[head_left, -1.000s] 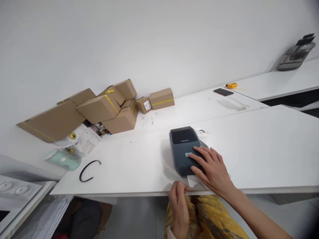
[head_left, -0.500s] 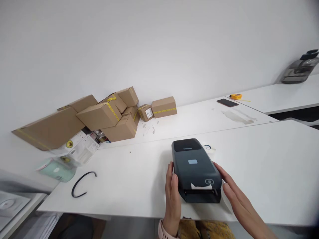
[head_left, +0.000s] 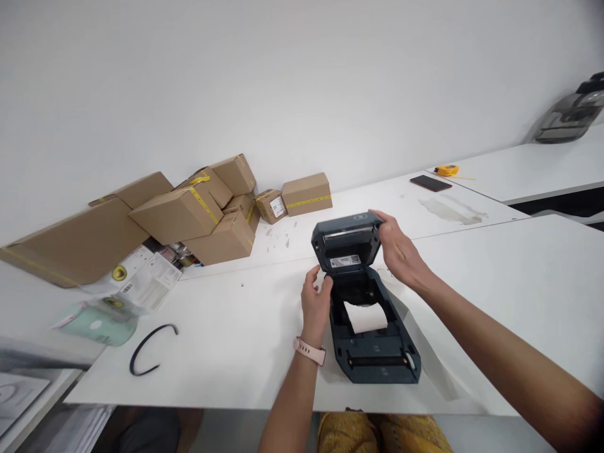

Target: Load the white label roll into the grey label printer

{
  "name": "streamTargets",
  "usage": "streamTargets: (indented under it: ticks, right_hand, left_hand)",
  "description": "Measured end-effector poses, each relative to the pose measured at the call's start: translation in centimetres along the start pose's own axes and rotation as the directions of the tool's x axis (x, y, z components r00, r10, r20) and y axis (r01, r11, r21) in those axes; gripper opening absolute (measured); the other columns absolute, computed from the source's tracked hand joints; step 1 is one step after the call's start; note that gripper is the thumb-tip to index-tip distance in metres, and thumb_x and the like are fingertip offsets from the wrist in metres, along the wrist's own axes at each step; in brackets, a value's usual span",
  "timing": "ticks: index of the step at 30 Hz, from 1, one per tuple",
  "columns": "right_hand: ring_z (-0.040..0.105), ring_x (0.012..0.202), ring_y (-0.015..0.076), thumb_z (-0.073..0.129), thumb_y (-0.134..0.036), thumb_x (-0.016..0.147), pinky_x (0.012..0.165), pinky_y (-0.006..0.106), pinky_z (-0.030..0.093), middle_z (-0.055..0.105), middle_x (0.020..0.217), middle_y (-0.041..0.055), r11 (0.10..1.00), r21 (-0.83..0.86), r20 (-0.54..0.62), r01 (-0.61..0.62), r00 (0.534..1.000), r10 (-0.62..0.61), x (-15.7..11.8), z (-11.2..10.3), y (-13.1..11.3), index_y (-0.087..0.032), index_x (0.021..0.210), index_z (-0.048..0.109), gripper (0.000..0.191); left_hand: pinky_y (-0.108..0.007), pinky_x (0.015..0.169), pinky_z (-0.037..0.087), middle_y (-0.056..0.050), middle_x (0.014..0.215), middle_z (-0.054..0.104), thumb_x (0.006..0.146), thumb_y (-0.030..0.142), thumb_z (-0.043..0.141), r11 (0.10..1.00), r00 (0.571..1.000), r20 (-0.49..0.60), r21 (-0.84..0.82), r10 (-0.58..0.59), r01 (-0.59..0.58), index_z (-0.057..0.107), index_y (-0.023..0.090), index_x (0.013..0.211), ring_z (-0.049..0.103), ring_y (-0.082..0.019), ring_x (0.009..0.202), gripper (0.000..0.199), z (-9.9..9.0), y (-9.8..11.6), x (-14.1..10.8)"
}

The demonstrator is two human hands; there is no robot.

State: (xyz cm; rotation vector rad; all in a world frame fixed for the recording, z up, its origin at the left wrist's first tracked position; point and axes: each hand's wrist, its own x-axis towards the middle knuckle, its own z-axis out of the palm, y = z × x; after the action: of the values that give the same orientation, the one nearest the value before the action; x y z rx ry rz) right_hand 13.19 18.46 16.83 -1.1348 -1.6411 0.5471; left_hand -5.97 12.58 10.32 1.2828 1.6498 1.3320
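Observation:
A dark grey label printer (head_left: 383, 346) stands on the white table in front of me, its lid (head_left: 346, 236) swung up at the back. Inside the base, a curled strip of white paper (head_left: 365, 316) shows. My right hand (head_left: 401, 251) grips the lid's upper right corner, fingers behind and thumb in front. At the left side near the hinge, my left hand (head_left: 315, 302) is curled against the printer, thumb on its edge; the fingertips are partly hidden. A white label with a code (head_left: 345, 260) is on the lid's inner face. White paper (head_left: 436, 368) lies along the printer's right side.
Cardboard boxes (head_left: 177, 214) are piled at the back left, beside a mint-green pouch (head_left: 97, 324) and a thin black curved band (head_left: 136, 352). A phone (head_left: 430, 183) and a yellow tape measure (head_left: 447, 170) lie at the back right. A large bottle (head_left: 564, 119) stands farther right.
The printer's lid has gone from closed to raised, showing the inside. My right hand moved from the printer's right side up to the lid; my left hand slid back toward the hinge.

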Motion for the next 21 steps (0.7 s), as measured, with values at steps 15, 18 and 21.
streamTargets:
  ticks: [15,18,21]
  right_hand:
    - [0.068,0.091,0.0229,0.038,-0.047,0.103,0.081,0.036,0.054,0.072,0.102,0.0084,0.98,-0.102,-0.158,0.172,0.97,-0.187,-0.9,0.0,1.6,-0.023,0.108,0.067,0.038]
    - [0.068,0.09,0.023,0.046,-0.03,0.098,0.083,0.036,0.052,0.075,0.094,0.0085,0.888,-0.222,0.501,0.403,0.828,-0.251,-3.9,1.2,3.3,-0.022,0.095,0.073,0.028]
    - [0.067,0.101,0.0295,0.057,-0.021,0.088,0.106,0.05,0.038,0.077,0.088,0.0117,0.795,-0.316,0.757,0.518,0.643,-0.117,-4.6,3.7,5.1,-0.019,0.081,0.074,0.019]
  left_hand:
    - [-0.045,0.103,0.047,-0.011,0.135,0.065,0.085,0.046,0.061,0.955,1.0,0.024,0.295,-0.005,-0.003,0.054,0.023,0.136,0.058,-0.033,0.128,0.056,1.4,-2.1,-1.9]
    - [-0.042,0.104,0.047,-0.012,0.134,0.066,0.087,0.043,0.059,0.949,0.999,0.019,0.313,0.034,-0.039,0.054,0.02,0.135,0.059,-0.031,0.127,0.054,1.6,-2.4,-1.9]
    - [-0.043,0.106,0.045,-0.013,0.134,0.065,0.087,0.042,0.057,0.945,0.999,0.017,0.322,0.05,-0.053,0.054,0.018,0.134,0.059,-0.031,0.127,0.053,1.6,-2.4,-2.0]
